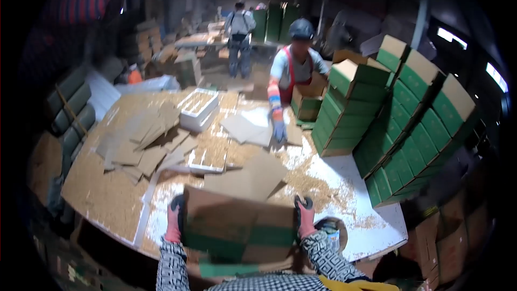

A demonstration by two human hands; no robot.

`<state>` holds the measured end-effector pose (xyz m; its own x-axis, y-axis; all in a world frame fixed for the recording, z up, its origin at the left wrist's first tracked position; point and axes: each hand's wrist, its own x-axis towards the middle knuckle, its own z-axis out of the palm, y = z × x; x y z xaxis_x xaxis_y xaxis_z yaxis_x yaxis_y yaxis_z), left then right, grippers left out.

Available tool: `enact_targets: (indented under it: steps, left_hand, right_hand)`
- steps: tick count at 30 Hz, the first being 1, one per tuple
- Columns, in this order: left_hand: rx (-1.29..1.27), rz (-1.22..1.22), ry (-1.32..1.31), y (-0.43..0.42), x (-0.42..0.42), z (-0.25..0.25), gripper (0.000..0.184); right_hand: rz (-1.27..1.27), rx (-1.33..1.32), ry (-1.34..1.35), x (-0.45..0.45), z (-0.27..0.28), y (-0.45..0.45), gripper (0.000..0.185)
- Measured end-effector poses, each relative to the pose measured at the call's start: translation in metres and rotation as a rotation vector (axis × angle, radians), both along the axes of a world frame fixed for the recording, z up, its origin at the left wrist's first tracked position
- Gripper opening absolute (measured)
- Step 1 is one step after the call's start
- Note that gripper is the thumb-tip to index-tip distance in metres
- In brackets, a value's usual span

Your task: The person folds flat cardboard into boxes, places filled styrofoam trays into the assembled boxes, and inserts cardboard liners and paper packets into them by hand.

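Observation:
A brown and green cardboard box (pixel 237 213) is held between my two gloved hands at the near edge of the table. My left hand (pixel 175 220), in a pink glove with dark fingers, grips its left side. On the opposite side my right hand (pixel 305 217) grips the box, with thumb and fingers curled at the upper corner. The box's underside and inside cannot be made out. Just beyond it lie flat cardboard sheets (pixel 247 177) on the table. A round container (pixel 334 231) with something inside stands beside my right forearm.
Tall stacks of green boxes (pixel 409 124) line the table's right side. Loose cardboard pieces (pixel 145 145) and a white tray (pixel 198 105) lie on the table (pixel 102 199), among scattered brown bits. A co-worker (pixel 293 64) reaches over the far edge; another person (pixel 239 37) stands farther back.

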<state>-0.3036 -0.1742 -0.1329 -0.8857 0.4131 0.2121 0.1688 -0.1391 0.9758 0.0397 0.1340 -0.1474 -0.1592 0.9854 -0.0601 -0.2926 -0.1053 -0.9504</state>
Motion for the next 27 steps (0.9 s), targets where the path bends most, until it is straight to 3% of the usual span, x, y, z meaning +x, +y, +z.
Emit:
enact_targets:
  steps: [1, 2, 4, 6, 8, 10, 11, 12, 14, 15, 16, 18, 20, 22, 23, 25, 26, 27]
  left_hand:
    - [-0.057, -0.069, 0.028, 0.013, 0.022, 0.044, 0.037]
    - [-0.121, -0.131, 0.051, 0.016, 0.046, 0.085, 0.033]
    - [-0.165, -0.08, -0.042, 0.02, 0.063, 0.107, 0.03]
    - [0.009, 0.125, 0.042, 0.019, 0.052, 0.074, 0.036]
    - [0.068, -0.046, 0.082, 0.004, 0.025, 0.053, 0.039]
    - [-0.027, -0.075, -0.048, 0.0, 0.015, 0.054, 0.042]
    - [0.109, -0.031, -0.157, 0.002, 0.02, 0.054, 0.041]
    - [0.202, -0.041, -0.243, 0.0, 0.016, 0.042, 0.039]
    - [0.256, 0.022, -0.37, -0.008, 0.021, 0.024, 0.04]
    - [0.256, -0.067, -0.353, -0.013, 0.03, 0.032, 0.041]
    - [0.103, -0.152, -0.294, -0.018, 0.052, 0.065, 0.044]
    - [0.032, -0.431, -0.154, -0.025, 0.059, 0.05, 0.05]
    - [-0.376, -0.794, 0.317, -0.007, 0.117, 0.132, 0.061]
    - [-0.504, -1.26, 0.798, 0.007, 0.141, 0.113, 0.066]
    - [-0.479, -1.329, 0.733, 0.003, 0.142, 0.101, 0.07]
    - [-0.462, -1.403, 0.541, -0.004, 0.125, 0.111, 0.077]
    - [-0.61, -1.443, 0.483, 0.006, 0.112, 0.144, 0.08]
    - [-0.505, -1.232, 0.634, 0.001, 0.098, 0.129, 0.084]
  right_hand:
    - [-0.091, -0.233, 0.06, 0.002, 0.039, -0.015, 0.05]
    - [-0.145, -0.174, 0.079, 0.007, 0.012, -0.008, 0.049]
    - [-0.084, -0.239, -0.046, 0.021, 0.038, -0.028, 0.038]
    - [-0.054, -0.172, -0.038, 0.03, 0.077, -0.05, 0.034]
    - [0.068, 0.1, 0.053, 0.034, 0.128, -0.075, 0.033]
    - [0.099, 0.336, 0.076, 0.03, 0.131, -0.086, 0.034]
    - [0.243, 0.371, -0.105, 0.036, 0.148, -0.095, 0.036]
    - [0.358, 0.331, -0.13, 0.036, 0.143, -0.101, 0.037]
    - [0.443, 0.571, -0.232, 0.036, 0.125, -0.104, 0.039]
    - [0.393, 0.439, -0.147, 0.032, 0.118, -0.097, 0.041]
    - [0.342, 0.308, -0.067, 0.025, 0.108, -0.084, 0.043]
    - [0.147, 0.237, 0.214, 0.009, 0.068, -0.057, 0.051]
    - [0.201, 0.601, -0.129, -0.007, 0.09, -0.076, 0.064]
    - [0.283, 1.068, -1.122, -0.02, 0.12, -0.106, 0.076]
    - [0.281, 1.087, -1.398, -0.026, 0.101, -0.11, 0.077]
    - [0.293, 1.054, -1.289, -0.036, 0.092, -0.092, 0.082]
    - [0.35, 0.979, -1.248, -0.035, 0.091, -0.086, 0.084]
    - [0.401, 0.841, -0.999, -0.03, 0.099, -0.088, 0.083]
